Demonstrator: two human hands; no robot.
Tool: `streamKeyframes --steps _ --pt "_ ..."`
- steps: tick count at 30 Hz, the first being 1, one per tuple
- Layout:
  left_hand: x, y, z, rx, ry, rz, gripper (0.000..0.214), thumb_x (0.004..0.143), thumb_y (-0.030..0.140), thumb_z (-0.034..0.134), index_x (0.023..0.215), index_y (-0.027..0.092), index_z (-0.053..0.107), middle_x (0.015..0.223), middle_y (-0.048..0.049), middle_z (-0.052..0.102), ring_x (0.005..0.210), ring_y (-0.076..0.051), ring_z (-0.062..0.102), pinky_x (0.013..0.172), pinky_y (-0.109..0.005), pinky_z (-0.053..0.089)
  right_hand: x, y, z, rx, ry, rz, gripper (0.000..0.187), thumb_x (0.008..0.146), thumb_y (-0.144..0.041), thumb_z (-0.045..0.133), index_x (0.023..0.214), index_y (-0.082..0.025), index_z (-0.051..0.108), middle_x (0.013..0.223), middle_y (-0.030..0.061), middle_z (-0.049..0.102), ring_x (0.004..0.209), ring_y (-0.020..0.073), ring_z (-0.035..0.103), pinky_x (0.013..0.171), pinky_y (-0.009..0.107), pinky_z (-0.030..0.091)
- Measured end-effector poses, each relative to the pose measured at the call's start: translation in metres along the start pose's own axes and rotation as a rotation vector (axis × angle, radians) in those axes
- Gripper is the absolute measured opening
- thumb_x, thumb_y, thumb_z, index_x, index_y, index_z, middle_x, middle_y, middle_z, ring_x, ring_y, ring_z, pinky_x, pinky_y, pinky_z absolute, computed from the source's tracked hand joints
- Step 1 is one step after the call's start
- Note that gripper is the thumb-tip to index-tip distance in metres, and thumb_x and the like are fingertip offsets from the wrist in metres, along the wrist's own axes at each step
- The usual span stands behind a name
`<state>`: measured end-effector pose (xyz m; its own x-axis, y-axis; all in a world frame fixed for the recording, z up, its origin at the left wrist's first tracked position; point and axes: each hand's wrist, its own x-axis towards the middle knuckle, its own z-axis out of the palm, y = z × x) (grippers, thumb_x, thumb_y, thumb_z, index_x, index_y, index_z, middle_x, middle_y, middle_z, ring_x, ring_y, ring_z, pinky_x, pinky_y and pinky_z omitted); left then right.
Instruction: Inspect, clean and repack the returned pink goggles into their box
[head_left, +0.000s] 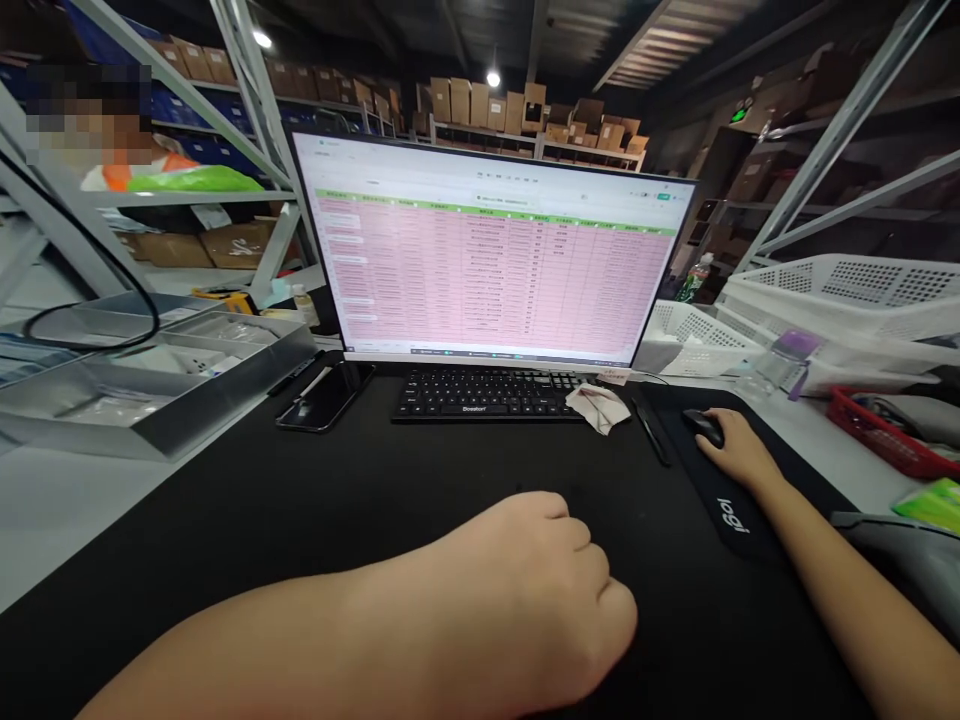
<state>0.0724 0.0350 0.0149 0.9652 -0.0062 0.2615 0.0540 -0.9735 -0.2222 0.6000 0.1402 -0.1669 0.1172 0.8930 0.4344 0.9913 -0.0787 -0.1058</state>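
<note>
My left hand rests as a loose fist on the black desk mat, close to the front edge, with nothing visible in it. My right hand lies over a black mouse at the mat's right side, fingers curved on it. A black keyboard sits beyond both hands. Behind it stands a wide monitor showing a pink and green spreadsheet. A crumpled tissue lies at the keyboard's right end.
A black phone lies left of the keyboard and a pen right of it. Grey metal trays stand at the left, white baskets and a red basket at the right. Shelving with cartons and another person fill the background.
</note>
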Motion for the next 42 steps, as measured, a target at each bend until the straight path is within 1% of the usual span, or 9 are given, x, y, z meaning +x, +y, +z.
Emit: streamKeyframes --steps 5,9,11,16,19,22,26,34,42 --pt "0.007 -0.007 0.038 0.029 -0.03 -0.071 0.016 0.093 0.022 0.063 0.08 0.02 0.054 0.07 0.0018 0.058 0.062 -0.016 0.053 0.067 -0.034 0.043 -0.001 -0.006 -0.003 0.021 0.027 0.028 0.051 0.084 -0.044 0.055 0.128 -0.017 0.055 0.127 0.0153 0.059 0.119 0.0302 0.059 0.1 0.043 0.052" --pt "0.016 -0.012 0.061 0.02 -0.098 -0.091 0.017 0.093 0.025 0.064 0.078 0.02 0.055 0.069 0.0022 0.061 0.062 -0.016 0.057 0.064 -0.034 0.041 -0.002 -0.012 -0.006 0.02 0.028 0.084 0.049 0.086 -0.042 0.055 0.13 -0.02 0.057 0.132 0.014 0.057 0.114 0.0295 0.062 0.097 0.044 0.054" --pt "0.021 -0.014 0.071 0.015 -0.16 -0.101 0.016 0.092 0.024 0.064 0.078 0.02 0.057 0.07 0.0016 0.064 0.063 -0.017 0.06 0.063 -0.034 0.041 -0.002 -0.014 -0.007 0.019 0.024 0.109 0.048 0.087 -0.041 0.055 0.13 -0.021 0.059 0.133 0.0135 0.057 0.113 0.0295 0.063 0.096 0.044 0.054" --pt "0.026 -0.024 0.097 0.002 -0.312 -0.138 0.011 0.092 0.028 0.064 0.085 0.019 0.062 0.078 -0.0011 0.069 0.07 -0.02 0.067 0.067 -0.036 0.045 -0.001 -0.015 -0.008 0.03 0.023 0.134 0.048 0.09 -0.04 0.056 0.135 -0.023 0.059 0.136 0.0124 0.056 0.119 0.0285 0.061 0.102 0.043 0.052" --pt "0.028 -0.03 0.114 -0.005 -0.36 -0.159 0.008 0.093 0.025 0.061 0.089 0.018 0.064 0.082 -0.0027 0.07 0.075 -0.022 0.068 0.068 -0.037 0.046 0.0 -0.015 -0.008 0.044 0.019 0.122 0.047 0.092 -0.04 0.055 0.135 -0.025 0.06 0.139 0.0118 0.055 0.123 0.0278 0.059 0.106 0.043 0.051" --pt "0.029 -0.032 0.126 0.004 -0.372 -0.153 0.007 0.093 0.022 0.06 0.091 0.018 0.064 0.086 -0.004 0.07 0.08 -0.023 0.068 0.068 -0.037 0.046 0.001 -0.014 -0.007 0.057 0.013 0.114 0.047 0.093 -0.04 0.055 0.136 -0.024 0.06 0.141 0.0126 0.054 0.126 0.0284 0.058 0.108 0.045 0.049" --pt "0.029 -0.032 0.131 -0.013 -0.368 -0.167 0.008 0.094 0.023 0.058 0.094 0.018 0.064 0.09 -0.0047 0.069 0.082 -0.023 0.067 0.068 -0.037 0.046 0.003 -0.012 -0.004 0.07 0.006 0.111 0.048 0.094 -0.042 0.054 0.138 -0.024 0.06 0.143 0.0133 0.052 0.131 0.0295 0.055 0.111 0.046 0.047" --pt "0.029 -0.031 0.124 -0.033 -0.39 -0.214 0.011 0.096 0.026 0.056 0.097 0.018 0.063 0.094 -0.0053 0.068 0.085 -0.023 0.066 0.071 -0.037 0.047 0.005 -0.009 -0.001 0.08 -0.011 0.103 0.051 0.095 -0.044 0.052 0.141 -0.024 0.058 0.149 0.0142 0.05 0.138 0.0318 0.05 0.115 0.049 0.043" --pt "0.029 -0.028 0.133 -0.026 -0.382 -0.226 0.012 0.095 0.027 0.055 0.1 0.018 0.061 0.096 -0.0064 0.066 0.086 -0.024 0.064 0.072 -0.038 0.047 0.006 -0.009 0.002 0.074 -0.006 0.1 0.052 0.095 -0.044 0.053 0.142 -0.024 0.058 0.15 0.0144 0.049 0.138 0.0313 0.05 0.118 0.049 0.041"
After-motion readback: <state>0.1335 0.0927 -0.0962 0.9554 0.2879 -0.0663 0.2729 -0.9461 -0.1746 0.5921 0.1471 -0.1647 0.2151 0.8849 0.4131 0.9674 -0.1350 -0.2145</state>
